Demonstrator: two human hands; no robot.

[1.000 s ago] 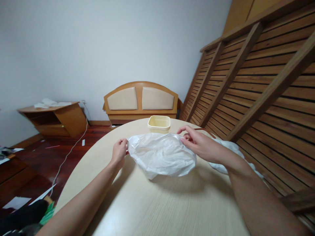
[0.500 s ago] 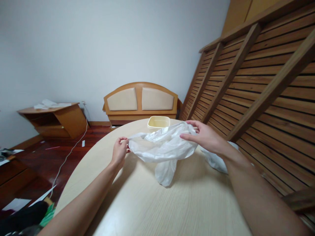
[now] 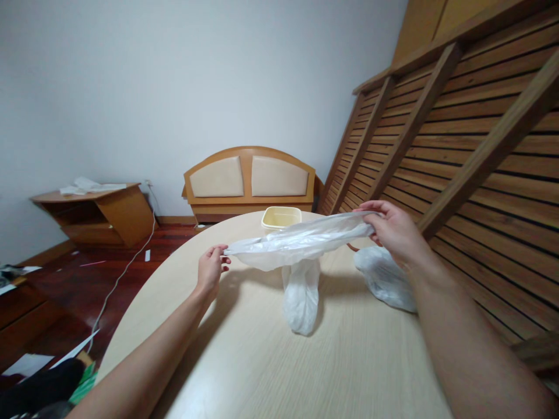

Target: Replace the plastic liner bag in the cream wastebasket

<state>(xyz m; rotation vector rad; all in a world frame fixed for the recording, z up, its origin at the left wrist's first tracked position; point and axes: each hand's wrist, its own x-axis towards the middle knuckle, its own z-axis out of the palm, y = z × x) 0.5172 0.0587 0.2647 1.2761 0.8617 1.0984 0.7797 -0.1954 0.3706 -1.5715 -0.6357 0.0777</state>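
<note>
A white translucent plastic bag [image 3: 301, 238] is stretched between my two hands above the round table [image 3: 349, 361], with a loose part hanging down to the tabletop. My left hand [image 3: 211, 269] pinches its left end between closed fingers. At the bag's right end my right hand [image 3: 391, 228] is closed on the edge, higher than the left one. Just behind the bag sits a pale yellow plastic container [image 3: 282, 217], its lower part hidden by the bag. Another crumpled white bag [image 3: 386, 279] lies on the table below my right hand, partly covered by my forearm.
Beyond the table stands a wooden headboard [image 3: 248, 180] against the wall. Wooden slats [image 3: 489, 174] lean along the right side. At the left are a low cabinet [image 3: 105, 218] and a white cable [image 3: 124, 270] on the dark red floor.
My right hand has moved right and slightly up and has closed on the bag's edge. The bag is pulled longer and flatter, and more of the other bag shows.
</note>
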